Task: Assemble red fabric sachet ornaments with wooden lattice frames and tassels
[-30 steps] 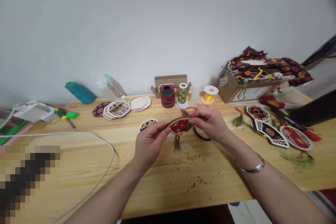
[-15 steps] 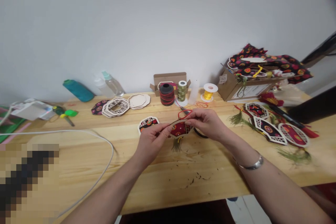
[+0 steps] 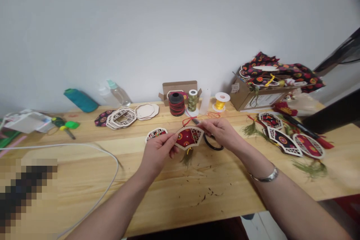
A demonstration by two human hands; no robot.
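A fan-shaped ornament (image 3: 188, 138), with a pale frame, lattice ends and dark red patterned cloth, is held up in the middle. My left hand (image 3: 159, 152) pinches its left edge between thumb and fingers. The fingers of my right hand (image 3: 222, 133) are closed at its upper right corner. A red cord (image 3: 189, 120) loops from the ornament's top, and a green tassel (image 3: 187, 157) hangs below. Under my right hand lies a black-handled tool (image 3: 214, 146), largely covered. Another framed ornament (image 3: 155, 134) lies behind my left hand, partly hidden by it.
Behind the ornament stand a dark red thread spool (image 3: 176, 104), a green spool (image 3: 192, 101) and a yellow spool (image 3: 222, 102). Finished ornaments (image 3: 284, 140) lie right, before a cardboard box (image 3: 254, 95). Wooden frames (image 3: 123, 117) are stacked left. A white cable (image 3: 112, 157) curves across the table (image 3: 168, 198).
The fan-shaped ornament has been tilted so its front faces me more fully. My right fingers have shifted slightly toward its corner, and the view has moved a little.
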